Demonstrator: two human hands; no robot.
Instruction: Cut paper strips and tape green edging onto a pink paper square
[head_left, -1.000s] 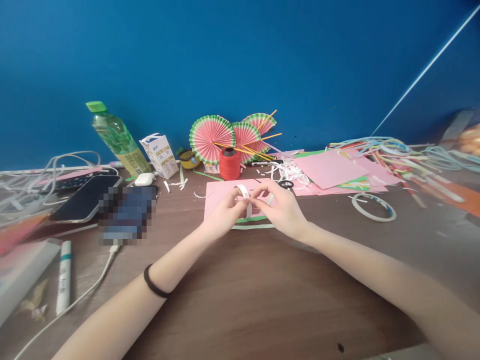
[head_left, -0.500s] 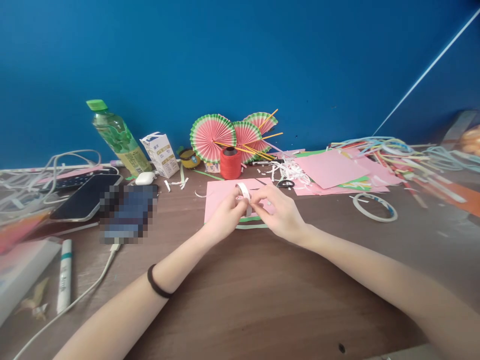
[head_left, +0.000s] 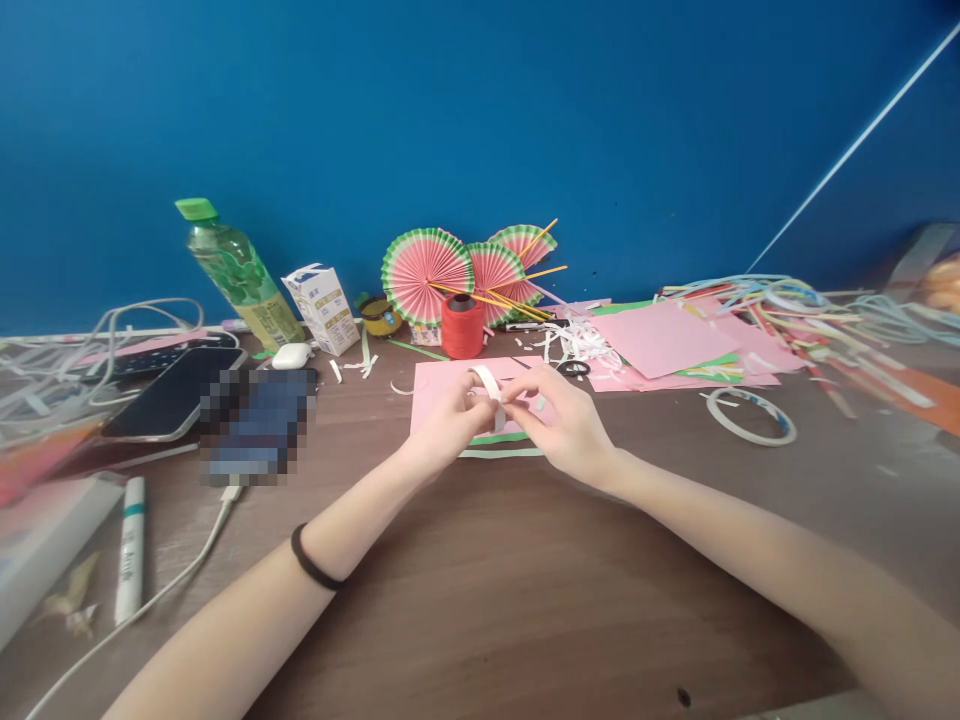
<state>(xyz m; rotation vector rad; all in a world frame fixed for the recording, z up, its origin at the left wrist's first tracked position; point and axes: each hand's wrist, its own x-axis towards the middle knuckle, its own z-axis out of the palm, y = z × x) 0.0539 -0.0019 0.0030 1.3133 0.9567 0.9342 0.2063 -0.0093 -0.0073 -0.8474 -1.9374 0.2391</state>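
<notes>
Upright in my left hand (head_left: 444,432) is a narrow white roll of tape (head_left: 488,382), with the fingers through and around the ring. The thumb and forefinger of my right hand (head_left: 564,425) are pinched together at the roll's right edge; whether they grip the tape's end is too small to tell. Under both hands lies a sheet of pink paper (head_left: 430,385), with a pale green strip (head_left: 499,453) along its near edge. Dark scissor blades lie partly over the paper, and their black handle (head_left: 573,369) shows behind my right hand.
Behind stand a red thread spool (head_left: 462,330), pleated paper fans (head_left: 426,270), a milk carton (head_left: 324,310) and a green bottle (head_left: 240,275). Phones (head_left: 176,395), a cable and a marker (head_left: 130,550) lie left. Pink sheets (head_left: 667,335) and another tape roll (head_left: 750,415) lie right.
The roll has turned slightly in my left hand, showing more of its white band. My right fingers stay pinched at its edge; the rest of the table looks the same.
</notes>
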